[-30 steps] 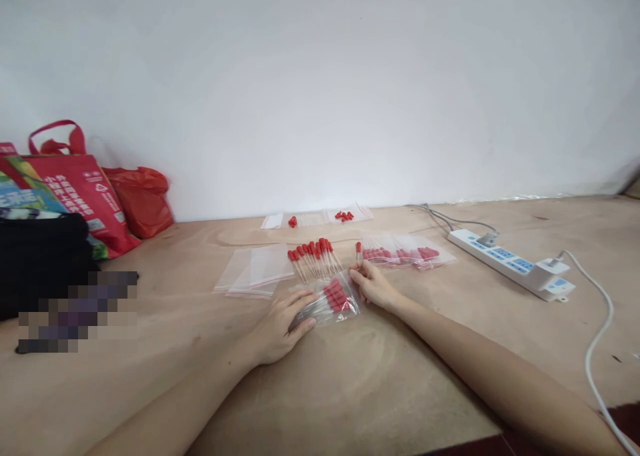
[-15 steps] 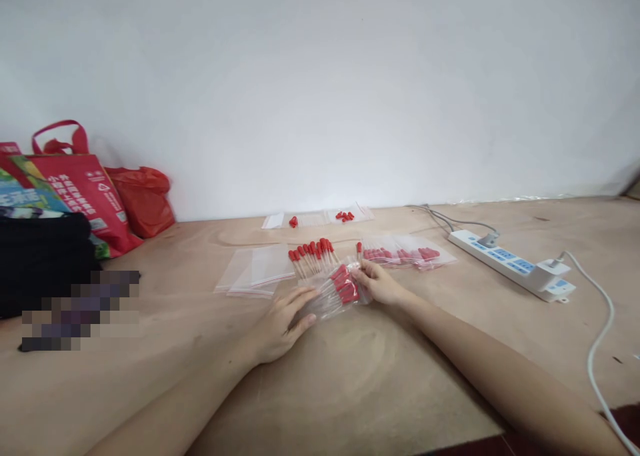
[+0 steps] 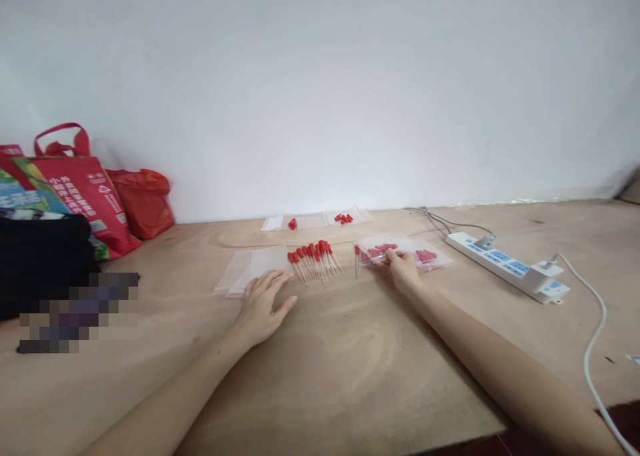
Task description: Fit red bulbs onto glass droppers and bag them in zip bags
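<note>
My left hand (image 3: 265,307) is open, fingers spread, at the near right corner of a few flat, clear zip bags (image 3: 257,264). Several glass droppers with red rubber bulbs (image 3: 315,259) lie fanned out just beyond it, bulbs pointing away from me. A single dropper (image 3: 357,263) lies apart, to their right. With its fingers closed, my right hand (image 3: 403,269) pinches the near edge of a clear zip bag of red-bulbed droppers (image 3: 380,249), which rests over other filled bags (image 3: 427,256) at the right. My fingertips are partly hidden there.
Near the wall lie more clear bags (image 3: 313,222) with red bulbs inside. A white power strip (image 3: 505,263) with plugs and a cable (image 3: 595,336) stretches along the right. Red bags (image 3: 145,203) and a black cloth item (image 3: 45,256) stand at the left.
My right hand has carried the bag of droppers from the middle to the filled bags at the right. My left hand has let go of it and moved left, opening.
</note>
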`<state>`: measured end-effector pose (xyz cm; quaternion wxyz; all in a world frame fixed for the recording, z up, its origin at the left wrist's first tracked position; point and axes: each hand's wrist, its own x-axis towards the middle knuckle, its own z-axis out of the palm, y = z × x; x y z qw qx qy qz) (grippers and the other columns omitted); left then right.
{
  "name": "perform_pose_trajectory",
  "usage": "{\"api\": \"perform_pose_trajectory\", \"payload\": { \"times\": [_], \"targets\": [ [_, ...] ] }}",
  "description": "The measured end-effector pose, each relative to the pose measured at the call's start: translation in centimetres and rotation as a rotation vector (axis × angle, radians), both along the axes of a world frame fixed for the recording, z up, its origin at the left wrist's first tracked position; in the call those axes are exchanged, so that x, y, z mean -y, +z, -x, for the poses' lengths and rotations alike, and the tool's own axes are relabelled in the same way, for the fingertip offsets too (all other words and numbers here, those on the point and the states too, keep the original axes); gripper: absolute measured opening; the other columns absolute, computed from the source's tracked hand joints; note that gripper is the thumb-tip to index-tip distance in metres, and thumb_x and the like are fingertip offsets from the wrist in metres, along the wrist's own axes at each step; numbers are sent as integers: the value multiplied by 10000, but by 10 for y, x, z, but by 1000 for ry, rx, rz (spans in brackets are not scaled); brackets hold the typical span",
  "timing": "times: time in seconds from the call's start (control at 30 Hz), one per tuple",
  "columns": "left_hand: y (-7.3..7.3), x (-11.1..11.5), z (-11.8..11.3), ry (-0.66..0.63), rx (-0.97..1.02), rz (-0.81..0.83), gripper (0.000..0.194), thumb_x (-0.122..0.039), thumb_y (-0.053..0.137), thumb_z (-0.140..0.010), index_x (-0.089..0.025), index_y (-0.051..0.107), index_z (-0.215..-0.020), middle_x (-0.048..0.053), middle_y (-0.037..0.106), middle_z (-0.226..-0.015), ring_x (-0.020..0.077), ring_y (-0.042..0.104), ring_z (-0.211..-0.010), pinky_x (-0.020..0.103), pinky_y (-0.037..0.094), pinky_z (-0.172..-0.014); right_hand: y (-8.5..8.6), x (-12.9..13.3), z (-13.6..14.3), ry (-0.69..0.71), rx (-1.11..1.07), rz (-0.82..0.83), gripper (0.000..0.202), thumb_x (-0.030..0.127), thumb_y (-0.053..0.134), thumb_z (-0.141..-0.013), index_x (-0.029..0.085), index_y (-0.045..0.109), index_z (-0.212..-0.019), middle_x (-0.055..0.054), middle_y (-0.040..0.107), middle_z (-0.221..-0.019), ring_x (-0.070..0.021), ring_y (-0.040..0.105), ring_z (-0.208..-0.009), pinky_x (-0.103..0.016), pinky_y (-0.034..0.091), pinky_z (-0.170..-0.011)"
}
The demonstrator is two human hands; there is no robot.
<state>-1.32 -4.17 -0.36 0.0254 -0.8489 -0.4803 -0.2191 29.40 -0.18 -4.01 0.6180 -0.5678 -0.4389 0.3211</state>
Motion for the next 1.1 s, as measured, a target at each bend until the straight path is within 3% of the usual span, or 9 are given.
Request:
{"api": "perform_pose_trajectory", "payload": {
  "times": [0.17,0.23,0.3,0.37,0.47,0.6,0.83,1.1],
  "targets": [
    [-1,-12,15,176,-81,43,422,-368,432,-794,-170,475,-1164,136,428,-1274,272,349,-1200,465,261,-968,7,11,6,-155,-25,123,382,461,549,-676,171,426,-894,-42,570,-613,-194,583,-543,-312,473,-472],
    [-2,-17,20,195,-93,53,443,-372,421,-797,-165,460,-1187,130,411,-1295,262,340,-1211,442,266,-977,13,19,8,-306,123,198,496,476,589,-631,150,422,-967,-43,574,-630,-197,568,-539,-307,444,-466],
    [-3,-22,23,198,-108,83,468,-364,399,-806,-132,442,-1210,136,397,-1308,255,332,-1218,421,272,-984,19,27,11,-373,376,175,445,480,558,-653,152,460,-937,-41,574,-656,-191,558,-583,-294,423,-507],
    [-4,-25,25,191,-124,129,473,-354,366,-822,-109,433,-1220,135,411,-1300,244,347,-1211,404,284,-982,23,34,18,-274,653,69,298,432,491,-722,167,512,-857,-36,579,-696,-172,552,-642,-273,408,-571],
    [-3,-25,24,177,-136,165,456,-342,333,-837,-111,445,-1215,116,467,-1258,229,419,-1159,373,325,-956,24,43,35,-8,1016,-45,218,348,446,-780,181,568,-852,-56,599,-857,-167,540,-808,-254,390,-667],
    [5,-19,17,197,-144,130,433,-298,353,-828,-92,482,-1187,125,576,-1116,226,535,-1020,322,405,-860,24,47,56,153,1301,-1,256,375,424,-814,204,591,-904,-71,580,-1018,-201,468,-972,-270,382,-732],
    [5,-18,15,209,-133,54,338,-231,330,-811,-199,654,-903,45,664,-933,210,612,-851,291,458,-738,28,45,53,269,1353,-19,282,298,402,-836,161,623,-728,-78,633,-839,-196,517,-875,-283,359,-803],
    [5,-27,27,401,358,-29,303,-294,393,-768,-171,648,-875,46,685,-912,211,629,-844,270,488,-714,24,48,49,296,1257,25,288,227,398,-825,154,638,-683,-79,657,-751,-158,591,-733,-223,379,-673]
  ]
}}
